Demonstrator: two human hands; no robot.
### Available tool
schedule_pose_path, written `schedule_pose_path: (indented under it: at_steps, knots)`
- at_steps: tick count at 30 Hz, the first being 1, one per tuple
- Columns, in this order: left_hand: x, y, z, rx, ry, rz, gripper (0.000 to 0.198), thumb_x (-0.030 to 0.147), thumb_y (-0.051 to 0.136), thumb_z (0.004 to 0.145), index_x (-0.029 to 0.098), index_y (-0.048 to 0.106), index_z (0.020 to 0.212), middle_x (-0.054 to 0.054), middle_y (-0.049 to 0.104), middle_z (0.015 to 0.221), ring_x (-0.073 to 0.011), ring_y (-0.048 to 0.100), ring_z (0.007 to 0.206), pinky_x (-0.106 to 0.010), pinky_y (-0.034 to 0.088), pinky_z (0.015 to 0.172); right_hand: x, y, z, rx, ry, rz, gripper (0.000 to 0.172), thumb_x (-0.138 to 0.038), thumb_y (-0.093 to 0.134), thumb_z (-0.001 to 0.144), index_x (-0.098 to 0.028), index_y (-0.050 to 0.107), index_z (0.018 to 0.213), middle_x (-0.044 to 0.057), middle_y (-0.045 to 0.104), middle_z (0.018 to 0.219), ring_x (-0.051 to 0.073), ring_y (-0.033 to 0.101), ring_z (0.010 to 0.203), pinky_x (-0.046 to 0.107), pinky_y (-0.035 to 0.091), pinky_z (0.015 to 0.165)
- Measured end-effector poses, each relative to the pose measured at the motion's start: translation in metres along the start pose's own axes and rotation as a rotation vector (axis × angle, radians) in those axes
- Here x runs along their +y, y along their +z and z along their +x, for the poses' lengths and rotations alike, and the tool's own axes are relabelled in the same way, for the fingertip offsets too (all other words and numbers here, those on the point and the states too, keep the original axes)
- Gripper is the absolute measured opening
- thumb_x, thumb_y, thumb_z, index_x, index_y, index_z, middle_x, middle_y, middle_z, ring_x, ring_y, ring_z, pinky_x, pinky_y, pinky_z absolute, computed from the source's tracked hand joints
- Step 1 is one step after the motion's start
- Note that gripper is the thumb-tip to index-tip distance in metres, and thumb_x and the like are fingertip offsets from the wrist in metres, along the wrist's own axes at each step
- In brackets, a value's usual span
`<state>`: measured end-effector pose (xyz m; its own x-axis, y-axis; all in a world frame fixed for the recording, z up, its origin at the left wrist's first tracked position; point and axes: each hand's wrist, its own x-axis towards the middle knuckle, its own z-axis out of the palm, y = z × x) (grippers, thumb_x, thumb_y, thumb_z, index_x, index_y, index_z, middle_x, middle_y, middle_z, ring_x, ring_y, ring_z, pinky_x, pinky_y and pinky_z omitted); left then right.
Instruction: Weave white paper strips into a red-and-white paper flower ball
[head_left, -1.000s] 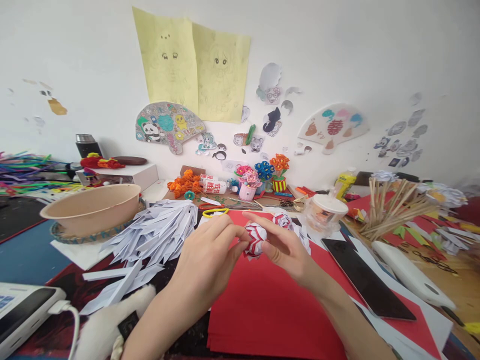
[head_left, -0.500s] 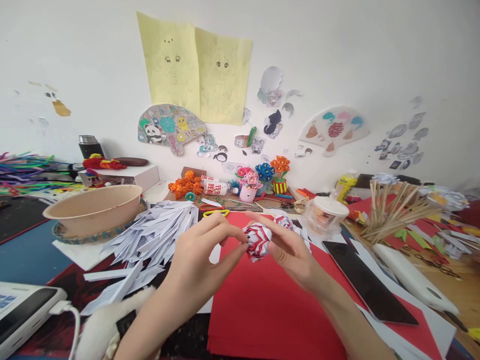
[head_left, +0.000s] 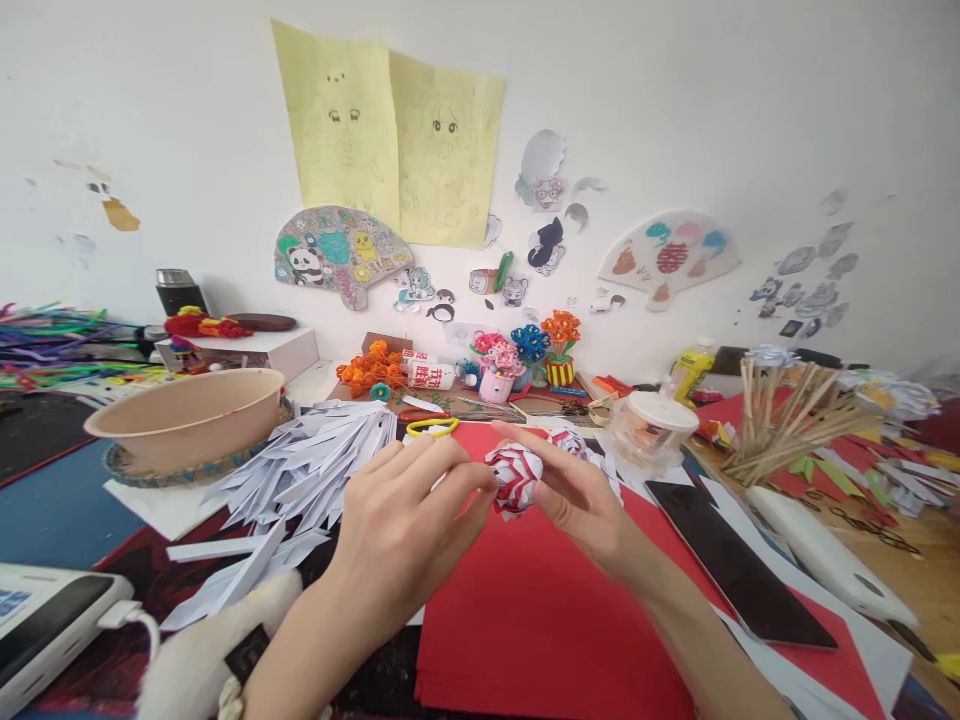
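A red and white folded-paper ball [head_left: 514, 477] is held up above a stack of red paper [head_left: 551, 620]. My right hand [head_left: 581, 495] grips it from the right, with the thumb below and the fingers along its top. My left hand [head_left: 420, 500] is closed, its fingertips pinched together against the ball's left side; part of the fingers is turned away from view. Behind my right hand shows another red and white folded-paper piece [head_left: 568, 441], partly covered.
Folded white paper strips [head_left: 304, 460] are heaped left, beside a beige basin [head_left: 187, 415]. Yellow-handled scissors [head_left: 433, 426] lie behind my hands. A black phone [head_left: 739, 565], a lidded tub [head_left: 656, 425] and wooden sticks [head_left: 787, 420] are at right. A white cabled device [head_left: 60, 630] sits front left.
My left hand has rolled over, so its back now faces me and the gap between thumb and finger has closed. The ball has turned slightly in my right hand.
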<state>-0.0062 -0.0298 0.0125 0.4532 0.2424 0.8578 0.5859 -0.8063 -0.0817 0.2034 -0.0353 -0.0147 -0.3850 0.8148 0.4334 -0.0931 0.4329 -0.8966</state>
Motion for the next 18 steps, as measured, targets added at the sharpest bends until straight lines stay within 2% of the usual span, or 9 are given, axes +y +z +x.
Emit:
schedule_pose_path:
  at_steps: [3, 8, 11, 14, 18]
  knots:
    - [0.003, 0.002, 0.001, 0.056, 0.038, 0.06, 0.015, 0.009, 0.061, 0.088, 0.018, 0.064, 0.078, 0.001, 0.062, 0.068, -0.0142, 0.049, 0.061, -0.03, 0.034, 0.059, 0.002, 0.001, 0.0, -0.015, -0.002, 0.017, 0.048, -0.037, 0.059, 0.099, -0.032, 0.05, 0.146, 0.006, 0.047, 0.156, 0.027, 0.046, 0.141, 0.045, 0.042, 0.114]
    - [0.005, 0.003, 0.001, 0.065, 0.082, 0.104, 0.016, 0.006, 0.06, 0.087, 0.017, 0.065, 0.076, 0.001, 0.06, 0.066, -0.0142, 0.046, 0.058, -0.03, 0.034, 0.058, 0.003, 0.003, 0.0, -0.018, 0.015, 0.045, 0.05, -0.038, 0.058, 0.099, -0.031, 0.047, 0.148, 0.008, 0.055, 0.147, 0.026, 0.056, 0.13, 0.04, 0.05, 0.104]
    - [0.002, 0.0, 0.001, 0.022, -0.042, -0.105, 0.01, 0.01, 0.063, 0.089, 0.017, 0.067, 0.083, 0.0, 0.063, 0.072, -0.0131, 0.051, 0.063, -0.027, 0.037, 0.06, 0.002, 0.001, 0.001, -0.002, 0.017, 0.07, 0.052, -0.039, 0.059, 0.099, -0.031, 0.046, 0.149, 0.008, 0.06, 0.143, 0.026, 0.059, 0.126, 0.04, 0.051, 0.102]
    - [-0.002, -0.004, 0.005, -0.112, -0.241, -0.395, 0.011, 0.011, 0.064, 0.09, 0.019, 0.069, 0.085, 0.002, 0.062, 0.074, -0.0106, 0.055, 0.065, -0.022, 0.04, 0.059, 0.0, -0.001, 0.0, -0.001, 0.012, 0.066, 0.05, -0.038, 0.061, 0.098, -0.032, 0.049, 0.146, 0.006, 0.057, 0.146, 0.025, 0.055, 0.131, 0.041, 0.047, 0.108]
    - [-0.004, -0.008, 0.008, -0.168, -0.328, -0.504, 0.012, 0.011, 0.064, 0.09, 0.02, 0.07, 0.084, 0.003, 0.061, 0.072, -0.01, 0.054, 0.065, -0.021, 0.039, 0.058, -0.002, -0.003, -0.001, -0.033, 0.008, 0.052, 0.049, -0.037, 0.06, 0.099, -0.035, 0.048, 0.147, 0.005, 0.056, 0.148, 0.024, 0.056, 0.132, 0.041, 0.046, 0.11]
